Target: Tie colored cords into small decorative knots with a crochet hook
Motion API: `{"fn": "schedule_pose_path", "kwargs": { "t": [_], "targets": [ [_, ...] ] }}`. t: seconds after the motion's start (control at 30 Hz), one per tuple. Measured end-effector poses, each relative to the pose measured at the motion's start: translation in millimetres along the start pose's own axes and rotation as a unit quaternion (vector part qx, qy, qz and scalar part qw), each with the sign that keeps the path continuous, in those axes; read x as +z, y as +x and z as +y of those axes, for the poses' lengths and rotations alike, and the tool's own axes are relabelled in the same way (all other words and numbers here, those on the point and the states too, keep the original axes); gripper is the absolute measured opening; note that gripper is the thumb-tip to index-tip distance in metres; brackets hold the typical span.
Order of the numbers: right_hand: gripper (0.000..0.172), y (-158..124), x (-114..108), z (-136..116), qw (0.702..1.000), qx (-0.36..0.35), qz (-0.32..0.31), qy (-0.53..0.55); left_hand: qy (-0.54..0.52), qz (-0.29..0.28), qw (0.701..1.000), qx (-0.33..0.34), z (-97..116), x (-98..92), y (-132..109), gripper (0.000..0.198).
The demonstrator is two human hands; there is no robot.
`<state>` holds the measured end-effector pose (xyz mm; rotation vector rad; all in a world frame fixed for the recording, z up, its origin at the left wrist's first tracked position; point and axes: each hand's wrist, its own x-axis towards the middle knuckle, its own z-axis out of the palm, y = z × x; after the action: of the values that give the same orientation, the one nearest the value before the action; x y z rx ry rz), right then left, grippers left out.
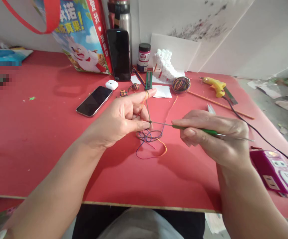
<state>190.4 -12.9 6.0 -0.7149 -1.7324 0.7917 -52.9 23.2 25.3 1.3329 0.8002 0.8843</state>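
My left hand (124, 119) pinches multicoloured yarn (150, 137) between thumb and fingers, with a strand looped over the raised forefinger. My right hand (213, 136) grips a crochet hook with a green handle (208, 131); its metal tip meets the yarn at my left thumb. Loose loops of orange, blue and purple yarn lie on the red table (46, 139) under both hands. The strand runs back toward a multicoloured yarn ball (181, 84).
A phone (94, 101) lies face up at the left, another stands against a printed bag (84, 36). An earbud case (111, 84), small jar (144, 57), white foam piece (165, 64), yellow glue gun (215, 85), long stick (221, 105) and purple power strip (277, 171) surround the work.
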Motion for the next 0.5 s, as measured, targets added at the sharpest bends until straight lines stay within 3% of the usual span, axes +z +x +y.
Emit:
{"fn": "schedule_pose_path", "kwargs": {
  "t": [0.37, 0.5],
  "targets": [
    [0.019, 5, -15, -8, 0.979, 0.112, -0.123, 0.115, 0.116, -0.172, 0.978, -0.021, 6, -2.1, -5, 0.064],
    [0.016, 3, -19, -3, 0.963, 0.154, -0.152, 0.159, 0.117, -0.207, 0.971, -0.031, 7, 1.9, -7, 0.060]
  ]
}}
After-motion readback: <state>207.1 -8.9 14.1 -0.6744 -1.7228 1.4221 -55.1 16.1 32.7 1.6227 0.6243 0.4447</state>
